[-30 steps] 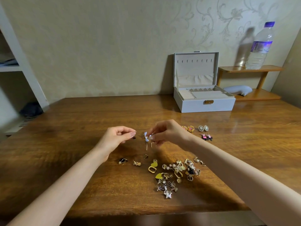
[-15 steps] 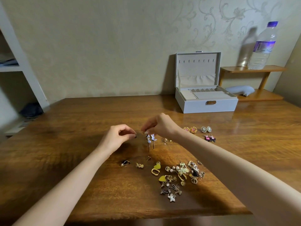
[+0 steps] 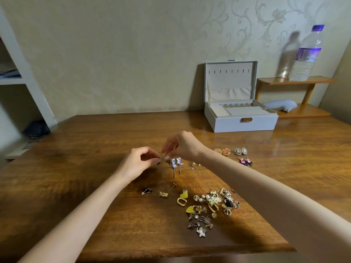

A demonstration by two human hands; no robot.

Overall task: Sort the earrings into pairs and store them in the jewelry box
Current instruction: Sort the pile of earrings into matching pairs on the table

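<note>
On the wooden table [image 3: 95, 186] lies a pair of blue butterfly earrings [image 3: 176, 164], side by side, stems pointing toward me. My right hand [image 3: 183, 147] hovers just above and left of them, its thumb and forefinger bent down close together. Whether they pinch anything is unclear. My left hand [image 3: 139, 162] faces it, fingertips almost touching, and pinches a small dark earring [image 3: 158, 163]. A pile of mixed earrings [image 3: 210, 205] lies near the front edge. The open grey jewelry box [image 3: 241, 122] stands at the back right.
Three sorted pairs lie right of my right wrist: gold-pink studs [image 3: 222, 151], oval studs [image 3: 240, 151] and pink-black earrings [image 3: 246, 161]. Loose pieces, among them a yellow heart [image 3: 183, 195], lie left of the pile. A water bottle [image 3: 305, 56] stands on a small wooden shelf [image 3: 296, 80].
The blue earrings have stayed where they were on the table. My right hand has drawn away from them, leftward toward my left fingertips. My left hand has barely moved.
</note>
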